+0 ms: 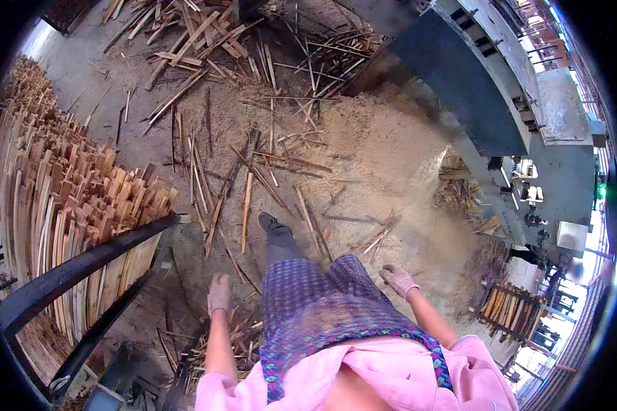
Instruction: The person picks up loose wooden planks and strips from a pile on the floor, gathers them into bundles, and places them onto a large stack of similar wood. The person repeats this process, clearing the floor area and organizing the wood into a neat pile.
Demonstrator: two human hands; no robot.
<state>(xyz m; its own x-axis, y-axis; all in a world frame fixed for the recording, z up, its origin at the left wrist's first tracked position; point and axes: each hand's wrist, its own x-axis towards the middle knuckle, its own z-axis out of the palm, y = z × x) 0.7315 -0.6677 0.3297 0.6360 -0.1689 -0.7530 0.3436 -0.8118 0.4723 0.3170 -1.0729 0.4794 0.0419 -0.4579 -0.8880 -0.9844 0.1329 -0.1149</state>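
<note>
My left hand (219, 293), in a pale glove, hangs at my left side over the littered floor. Its fingers point forward, loosely stretched, and hold nothing that I can see. On the other side, my gloved right hand (398, 281) is held out beside my thigh with its fingers apart, touching nothing. A patterned apron (336, 301) covers my lap and legs between the two hands. One dark shoe (267, 221) is stepping forward among thin wood strips (247, 212) on the floor.
Upright boards (75, 226) stand packed at left behind a dark metal rail (89, 264). Scrap wood (192, 41) lies heaped ahead, and sawdust (384, 151) covers the floor. A large grey-blue machine (473, 89) fills the upper right. A rack of wood pieces (506, 309) stands at right.
</note>
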